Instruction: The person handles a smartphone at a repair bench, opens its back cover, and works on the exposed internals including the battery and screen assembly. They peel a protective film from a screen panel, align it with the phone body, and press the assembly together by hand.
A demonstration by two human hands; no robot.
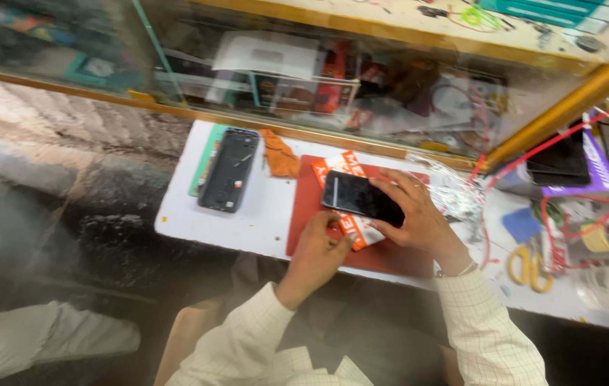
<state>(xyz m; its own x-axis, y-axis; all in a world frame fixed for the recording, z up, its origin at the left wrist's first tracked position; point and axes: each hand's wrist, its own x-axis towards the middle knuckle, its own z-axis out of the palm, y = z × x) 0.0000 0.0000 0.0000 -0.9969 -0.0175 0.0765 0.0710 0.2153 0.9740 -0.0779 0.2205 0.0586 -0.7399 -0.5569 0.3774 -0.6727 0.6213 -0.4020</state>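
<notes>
**Both hands on a dark phone over a red mat**

Head cam, looking down at a white work table (261, 214), frame a bit blurred.

- Dark phone (358, 196): lies screen-up, tilted, at centre of table over a red mat (304, 214). Under it an orange-and-white printed packet (347, 166), sticking out on the far side and the near side of the phone.
- Right hand (419, 218): on the phone's right end, fingers spread and curled over its far edge and corner, thumb on the near side. Gripping the phone. Thin bangle at the wrist, checked cream sleeve.
- Left hand (318, 250): near side of the phone, fingers curled in, fingertips pressing on the packet right by the phone's near edge. Can't tell if it touches the phone itself or pinches anything.
- Left of mat: opened phone body (228, 170), dark, insides showing, lying partly on a green card. Orange cloth (280, 156) just beside it, between it and the mat.
- Right of mat: crumpled clear plastic bag (454, 193), then red wires (569, 136) looping across, a blue pad, yellow-handled scissors (529, 268) near the table's near edge.
- Far right: another dark device (558, 161) on a purple box.
- Far side: glass display case (333, 78) w/ wood frame, boxes and small parts inside, too blurred to sort.
</notes>
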